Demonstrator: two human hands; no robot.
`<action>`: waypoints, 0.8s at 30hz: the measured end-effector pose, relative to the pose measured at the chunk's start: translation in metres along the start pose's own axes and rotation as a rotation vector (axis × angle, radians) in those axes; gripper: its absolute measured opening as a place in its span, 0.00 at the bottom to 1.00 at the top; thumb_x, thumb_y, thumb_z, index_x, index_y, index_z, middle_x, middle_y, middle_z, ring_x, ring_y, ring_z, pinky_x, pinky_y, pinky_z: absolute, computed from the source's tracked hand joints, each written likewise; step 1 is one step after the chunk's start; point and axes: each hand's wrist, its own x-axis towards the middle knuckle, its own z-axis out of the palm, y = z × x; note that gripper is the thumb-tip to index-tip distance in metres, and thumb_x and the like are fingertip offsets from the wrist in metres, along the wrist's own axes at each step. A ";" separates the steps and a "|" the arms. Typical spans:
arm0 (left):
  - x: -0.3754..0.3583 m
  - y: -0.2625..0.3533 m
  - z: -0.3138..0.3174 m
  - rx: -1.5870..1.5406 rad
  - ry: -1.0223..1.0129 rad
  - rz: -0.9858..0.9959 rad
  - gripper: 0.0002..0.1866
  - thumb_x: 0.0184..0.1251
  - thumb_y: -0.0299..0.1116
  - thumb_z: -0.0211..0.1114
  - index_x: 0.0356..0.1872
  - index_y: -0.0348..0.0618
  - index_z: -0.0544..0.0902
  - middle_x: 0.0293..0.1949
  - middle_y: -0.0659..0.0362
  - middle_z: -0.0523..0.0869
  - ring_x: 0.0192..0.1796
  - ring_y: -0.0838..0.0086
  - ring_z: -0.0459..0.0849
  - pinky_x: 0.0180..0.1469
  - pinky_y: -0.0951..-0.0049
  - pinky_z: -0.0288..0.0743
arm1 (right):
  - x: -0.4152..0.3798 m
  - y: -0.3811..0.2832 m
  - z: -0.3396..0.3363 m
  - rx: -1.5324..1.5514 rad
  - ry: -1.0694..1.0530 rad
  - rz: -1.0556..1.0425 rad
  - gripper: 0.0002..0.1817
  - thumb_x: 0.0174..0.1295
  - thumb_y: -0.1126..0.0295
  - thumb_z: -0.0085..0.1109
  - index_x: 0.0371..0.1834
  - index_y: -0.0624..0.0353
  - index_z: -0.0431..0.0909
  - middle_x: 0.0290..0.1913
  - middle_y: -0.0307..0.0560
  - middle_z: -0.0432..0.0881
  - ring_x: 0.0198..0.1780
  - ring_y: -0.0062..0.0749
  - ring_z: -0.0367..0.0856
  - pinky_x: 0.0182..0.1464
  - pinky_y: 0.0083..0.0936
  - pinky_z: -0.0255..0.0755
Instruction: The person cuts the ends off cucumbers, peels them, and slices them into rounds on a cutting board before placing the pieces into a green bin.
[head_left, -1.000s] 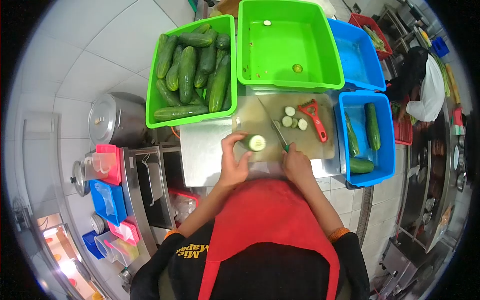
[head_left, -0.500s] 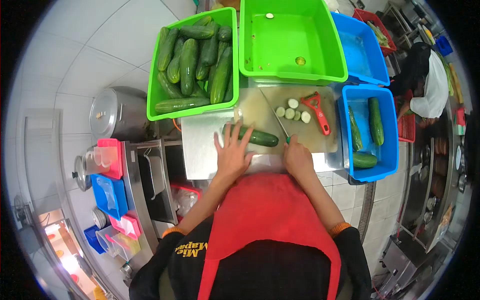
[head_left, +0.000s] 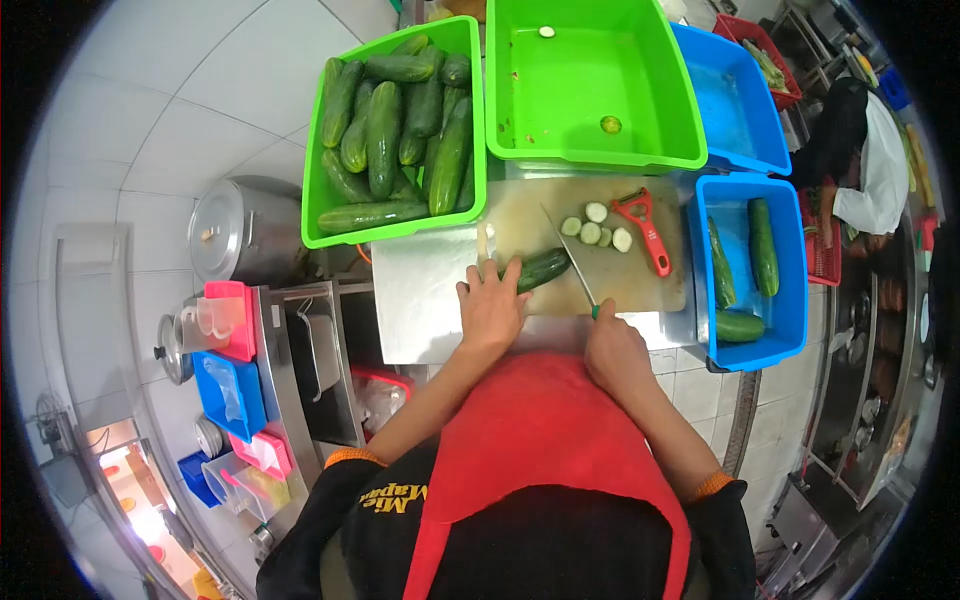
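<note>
Two hands at work, watched remotely. Left hand: fingers bent over the left end of a dark green cucumber, pinning it down on the cutting board, grip closed about it. Right hand: fist wrapped fully round the handle of a knife, blade slanting up and away from the person.

Change noted: half a second earlier I had the left fingers splayed across the cucumber, its exposed end angled toward the person. Now that end pointed away and to the right, set against the blade; contact or a sliver of gap, I could not tell. My reading: cucumber steadied, tip lined up with the edge. I saw no fresh slice.

Beyond the blade: five cut pieces clustered beside a red peeler. Whole cucumbers heaped in the left green tub.
</note>
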 end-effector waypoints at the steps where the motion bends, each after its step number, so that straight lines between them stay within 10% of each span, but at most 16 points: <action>1: -0.002 0.001 -0.001 0.004 -0.003 -0.004 0.30 0.63 0.44 0.71 0.66 0.53 0.75 0.54 0.50 0.78 0.54 0.53 0.75 0.51 0.49 0.70 | -0.002 -0.003 -0.002 0.003 -0.005 -0.003 0.15 0.76 0.63 0.45 0.47 0.67 0.64 0.34 0.73 0.84 0.38 0.70 0.85 0.42 0.55 0.79; 19: 0.007 -0.010 -0.011 -0.097 -0.032 0.040 0.27 0.68 0.42 0.68 0.66 0.48 0.74 0.53 0.51 0.79 0.51 0.55 0.77 0.51 0.50 0.73 | 0.054 -0.001 0.033 0.025 0.170 -0.038 0.16 0.75 0.62 0.47 0.49 0.68 0.67 0.31 0.66 0.86 0.35 0.63 0.87 0.41 0.53 0.81; 21: 0.009 -0.017 -0.020 -0.830 -0.355 0.039 0.25 0.73 0.41 0.65 0.66 0.44 0.73 0.49 0.51 0.82 0.47 0.63 0.80 0.48 0.60 0.76 | 0.056 -0.005 0.030 0.016 0.091 0.032 0.16 0.74 0.62 0.49 0.48 0.67 0.70 0.34 0.68 0.86 0.39 0.61 0.88 0.44 0.53 0.80; 24: 0.002 0.010 -0.061 -1.095 -0.517 -0.076 0.26 0.78 0.44 0.60 0.69 0.42 0.71 0.50 0.56 0.83 0.52 0.70 0.79 0.55 0.69 0.73 | 0.039 -0.005 0.000 0.020 -0.006 -0.084 0.18 0.74 0.59 0.48 0.48 0.67 0.74 0.45 0.70 0.85 0.48 0.61 0.86 0.51 0.53 0.77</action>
